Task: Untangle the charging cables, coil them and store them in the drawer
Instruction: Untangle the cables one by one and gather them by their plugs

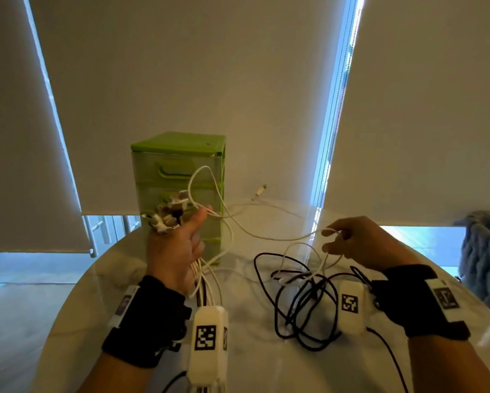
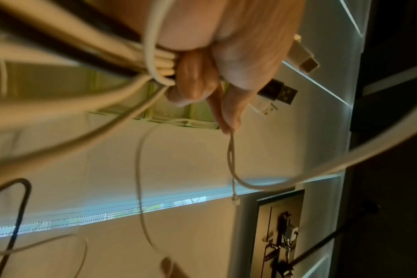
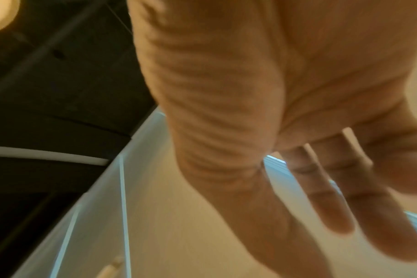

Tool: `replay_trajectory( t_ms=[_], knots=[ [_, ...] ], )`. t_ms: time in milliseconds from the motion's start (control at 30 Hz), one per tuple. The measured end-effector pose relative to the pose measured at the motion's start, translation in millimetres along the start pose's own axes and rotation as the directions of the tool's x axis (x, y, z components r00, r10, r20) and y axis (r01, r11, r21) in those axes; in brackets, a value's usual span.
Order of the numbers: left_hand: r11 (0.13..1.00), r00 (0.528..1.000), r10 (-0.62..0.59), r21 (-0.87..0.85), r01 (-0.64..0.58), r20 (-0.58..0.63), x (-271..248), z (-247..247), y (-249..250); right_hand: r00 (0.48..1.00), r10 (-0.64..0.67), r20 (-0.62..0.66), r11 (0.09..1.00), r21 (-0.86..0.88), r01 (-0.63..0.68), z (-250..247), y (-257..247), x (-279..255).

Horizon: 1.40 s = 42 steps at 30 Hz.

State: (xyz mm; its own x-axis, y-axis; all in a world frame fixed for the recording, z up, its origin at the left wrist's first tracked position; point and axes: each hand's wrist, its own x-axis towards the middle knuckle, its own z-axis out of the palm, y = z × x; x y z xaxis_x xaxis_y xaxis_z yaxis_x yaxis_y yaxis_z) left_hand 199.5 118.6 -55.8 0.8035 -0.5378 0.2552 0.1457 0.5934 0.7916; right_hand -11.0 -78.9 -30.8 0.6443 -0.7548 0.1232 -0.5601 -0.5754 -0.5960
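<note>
My left hand [image 1: 178, 245] is raised in front of the green drawer unit [image 1: 178, 177] and grips a bundle of cable ends [image 1: 167, 215], thumb up. Their plugs [image 2: 281, 92] stick out past my fingers [image 2: 195, 79], and the white and dark cords hang below my palm. My right hand [image 1: 351, 241] hovers to the right with a white cable [image 1: 266, 236] looped over its curled index finger. That cable runs back to the left hand. A tangle of black cable [image 1: 303, 304] lies on the table below. In the right wrist view the other fingers [image 3: 333, 197] look extended and no cable shows.
The round white table [image 1: 252, 364] carries the drawer unit at its far side, all drawers closed. One white plug [image 1: 259, 191] sticks up behind the unit's right side. A grey knitted throw [image 1: 485, 265] sits at the right edge. Roller blinds hang behind.
</note>
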Motion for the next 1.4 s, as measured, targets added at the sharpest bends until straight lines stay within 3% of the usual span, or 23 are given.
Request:
replay_trajectory(
  t_ms=[67,133,200,267,333,400,467,533,633,767,900,1067,1133,1167,1233,1267,1333,1400],
  knots=[
    [0.999,1.000,0.006,0.050,-0.008,0.025,-4,7,-4,0.999,-0.032,-0.006,0.999,-0.035,0.031,-10,-9,-3],
    [0.998,0.994,0.003,0.059,-0.009,0.106,-11,16,-3,0.987,-0.145,-0.062,0.989,-0.052,0.142,-19,-34,-22],
    [0.995,0.977,-0.042,0.093,0.023,0.209,-23,31,2,0.950,-0.310,0.045,0.946,0.115,0.303,-21,-64,-51],
    [0.982,0.944,-0.085,0.190,0.025,0.318,-39,49,7,0.873,-0.431,0.228,0.890,0.269,0.369,-15,-91,-79],
    [0.956,0.910,-0.068,0.288,-0.058,0.410,-50,62,18,0.848,-0.480,0.224,0.873,0.221,0.435,-17,-95,-92],
    [0.915,0.882,-0.042,0.372,-0.155,0.470,-54,65,36,0.906,-0.421,0.048,0.907,0.051,0.419,-36,-82,-97],
    [0.905,0.900,-0.021,0.391,-0.168,0.435,-56,62,56,0.923,-0.353,-0.151,0.934,0.004,0.358,-63,-55,-103],
    [0.934,0.921,-0.054,0.345,-0.089,0.386,-61,58,73,0.914,-0.297,-0.278,0.930,0.133,0.343,-84,-24,-115],
    [0.961,0.899,-0.133,0.275,0.014,0.418,-81,58,91,0.904,-0.167,-0.393,0.866,0.379,0.325,-97,15,-146],
    [0.962,0.848,-0.174,0.269,0.039,0.501,-111,61,99,0.836,0.013,-0.549,0.780,0.528,0.335,-112,68,-195],
    [0.963,0.807,-0.170,0.268,0.016,0.565,-137,72,102,0.800,0.208,-0.563,0.608,0.715,0.345,-119,127,-234],
    [0.963,0.777,-0.188,0.267,0.026,0.600,-155,85,100,0.657,0.465,-0.594,0.566,0.770,0.296,-122,233,-269],
    [0.955,0.781,-0.217,0.292,0.046,0.586,-157,88,96,0.620,0.497,-0.607,0.706,0.698,0.118,-119,227,-288],
    [0.952,0.783,-0.232,0.300,0.061,0.577,-158,91,93,0.621,0.485,-0.616,0.804,0.593,-0.040,-117,226,-291],
    [0.951,0.771,-0.253,0.298,0.086,0.584,-163,101,89,0.726,0.445,-0.524,0.893,0.201,-0.402,-106,230,-292],
    [0.951,0.757,-0.260,0.295,0.094,0.599,-167,108,87,0.779,0.467,-0.419,0.853,-0.021,-0.522,-102,221,-293],
    [0.950,0.716,-0.268,0.300,0.086,0.644,-178,126,83,0.803,0.476,-0.359,0.765,-0.280,-0.579,-98,200,-287],
    [0.949,0.677,-0.262,0.310,0.053,0.687,-189,145,77,0.869,0.253,-0.425,0.796,-0.419,-0.437,-94,152,-277]
  ],
)
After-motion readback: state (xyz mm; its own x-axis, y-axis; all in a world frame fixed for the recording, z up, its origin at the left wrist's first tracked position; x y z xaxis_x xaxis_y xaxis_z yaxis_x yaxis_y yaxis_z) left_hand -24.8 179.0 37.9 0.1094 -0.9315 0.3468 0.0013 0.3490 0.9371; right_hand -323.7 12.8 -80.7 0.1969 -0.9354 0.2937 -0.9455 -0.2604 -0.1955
